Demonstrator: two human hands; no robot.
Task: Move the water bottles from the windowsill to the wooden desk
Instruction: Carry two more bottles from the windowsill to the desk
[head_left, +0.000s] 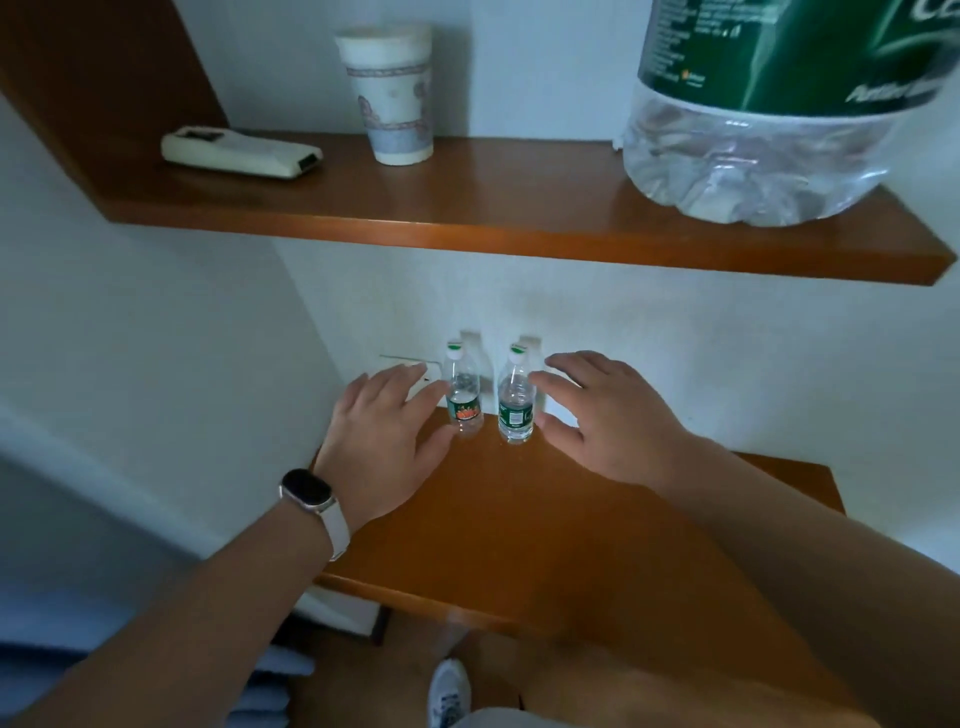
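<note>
2 small water bottles stand upright on the wooden counter (545, 519), close to the wall, side by side with a narrow gap between them. The left bottle (463, 395) has a green label with an orange patch and sits just beyond the fingertips of the left hand (384, 441), whose fingers are spread wide and flat, thumb nearly touching the bottle's base; whether it actually touches cannot be told. The right bottle (516, 400) carries a plain green label and stands just left of the right hand (597, 415), which is also open wide, index finger close to the bottle's shoulder and thumb near its base. Neither hand is closed around anything. A watch (307, 491) with a pale strap sits on the left wrist. Above both hands runs a wooden shelf (467, 208) holding a remote control (241, 152), a paper cup (387, 93) and, far right, a large water jug (769, 114) with a green label. Below the hands, a white shoe (449, 691) shows on the floor.
</note>
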